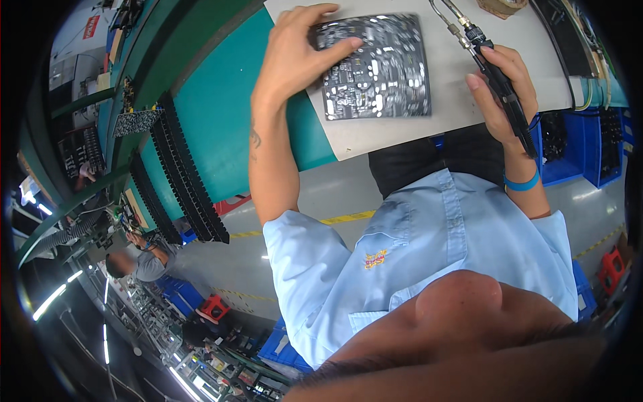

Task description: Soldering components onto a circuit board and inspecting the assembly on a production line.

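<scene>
My left hand grips a dark circuit board at its upper left, the thumb lying over its face and the other fingers at its edge. Small pale parts crowd the board, and they look smeared by motion. The board is over a light grey mat. To its right, my right hand is closed around the black handle of a soldering iron. Its metal front end and a thin bent tube point up and left, apart from the board. The tip itself is cut off or unclear at the upper edge.
Black slotted racks stand on the green bench at left, beside another board. A round tan holder sits at the top. Blue bins are below the bench at right. A co-worker is at far left.
</scene>
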`<state>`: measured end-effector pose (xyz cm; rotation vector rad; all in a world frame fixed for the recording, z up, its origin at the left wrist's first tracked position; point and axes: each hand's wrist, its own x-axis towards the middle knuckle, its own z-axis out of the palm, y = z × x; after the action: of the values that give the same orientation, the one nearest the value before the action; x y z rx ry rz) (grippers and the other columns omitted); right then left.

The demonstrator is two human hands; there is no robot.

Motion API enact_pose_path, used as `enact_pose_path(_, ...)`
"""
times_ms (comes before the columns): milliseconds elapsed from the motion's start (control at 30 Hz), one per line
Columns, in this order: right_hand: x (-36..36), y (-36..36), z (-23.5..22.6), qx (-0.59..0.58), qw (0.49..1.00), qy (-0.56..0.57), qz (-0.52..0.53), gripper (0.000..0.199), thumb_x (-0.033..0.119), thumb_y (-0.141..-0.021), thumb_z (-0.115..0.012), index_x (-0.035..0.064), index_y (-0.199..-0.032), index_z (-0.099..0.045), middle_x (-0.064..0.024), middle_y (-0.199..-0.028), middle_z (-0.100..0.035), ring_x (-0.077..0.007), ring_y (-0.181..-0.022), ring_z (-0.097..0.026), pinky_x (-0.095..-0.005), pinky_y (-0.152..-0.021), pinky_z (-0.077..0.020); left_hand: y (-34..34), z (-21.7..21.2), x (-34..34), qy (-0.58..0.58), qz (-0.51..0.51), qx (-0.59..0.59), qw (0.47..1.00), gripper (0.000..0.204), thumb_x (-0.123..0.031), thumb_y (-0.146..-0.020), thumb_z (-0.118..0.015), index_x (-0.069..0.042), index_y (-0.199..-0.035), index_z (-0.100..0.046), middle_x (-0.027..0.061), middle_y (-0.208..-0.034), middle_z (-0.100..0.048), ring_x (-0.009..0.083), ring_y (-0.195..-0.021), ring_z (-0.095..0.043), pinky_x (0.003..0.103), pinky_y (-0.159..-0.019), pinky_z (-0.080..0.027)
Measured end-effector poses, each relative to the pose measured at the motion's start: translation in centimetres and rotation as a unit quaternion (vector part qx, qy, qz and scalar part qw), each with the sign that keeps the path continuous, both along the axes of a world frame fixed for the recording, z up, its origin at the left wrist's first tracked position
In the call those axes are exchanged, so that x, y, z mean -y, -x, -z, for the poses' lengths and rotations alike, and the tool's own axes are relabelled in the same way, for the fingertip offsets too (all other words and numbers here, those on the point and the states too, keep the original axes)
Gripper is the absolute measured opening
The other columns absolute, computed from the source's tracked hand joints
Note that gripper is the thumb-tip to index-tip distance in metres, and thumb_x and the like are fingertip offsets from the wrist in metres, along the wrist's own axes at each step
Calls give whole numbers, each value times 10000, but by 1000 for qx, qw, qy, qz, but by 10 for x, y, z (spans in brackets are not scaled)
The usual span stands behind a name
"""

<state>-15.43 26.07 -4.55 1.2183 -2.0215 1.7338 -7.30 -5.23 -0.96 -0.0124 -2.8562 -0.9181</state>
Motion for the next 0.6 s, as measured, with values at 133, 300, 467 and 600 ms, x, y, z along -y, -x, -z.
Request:
enact_pose_path(133, 1, 0, 0, -5, 1000, -2, -1, 419, -2, -777, -768, 19, -1184, -671, -123, -1093, -657, -169, -783, -619, -241, -693, -507, 2, 7, 15, 26, 0, -33, 999, 383, -188, -831, -766, 24, -1129, -651, 141, -1053, -600, 271, -984, -597, 345, -884, -480)
enact_pose_path(300, 2, -1, 0, -5, 1000, -2, 1, 419, 6, -778, -773, 21, -1185, -672, -123, -1092, -660, -164, -769, -616, -239, -687, -501, 6, 15, 14, -3, 12, -70, 997, 269, -150, -844, -755, 21, -1023, -649, 112, -942, -610, 217, -877, -587, 293, -781, -474)
enact_pose_path(467, 0, -2, 1, 10, 1000, -2, 0, 420, 9, -778, -774, 20, -1185, -673, -126, -1095, -661, -163, -769, -614, -239, -688, -496, 4, 7, 7, -111, -87, -47, 989, 183, -116, -854, -746, 0, -937, -632, 63, -849, -628, 159, -766, -575, 249, -701, -464)
enact_pose_path(600, 0, -1, 2, 17, 1000, -3, -8, 420, 4, -776, -771, 18, -1184, -673, -129, -1094, -661, -168, -773, -611, -242, -689, -492, 4, 6, 9, -208, -184, -49, 959, 143, -93, -859, -741, -21, -900, -624, 28, -789, -629, 120, -694, -561, 223, -655, -460)
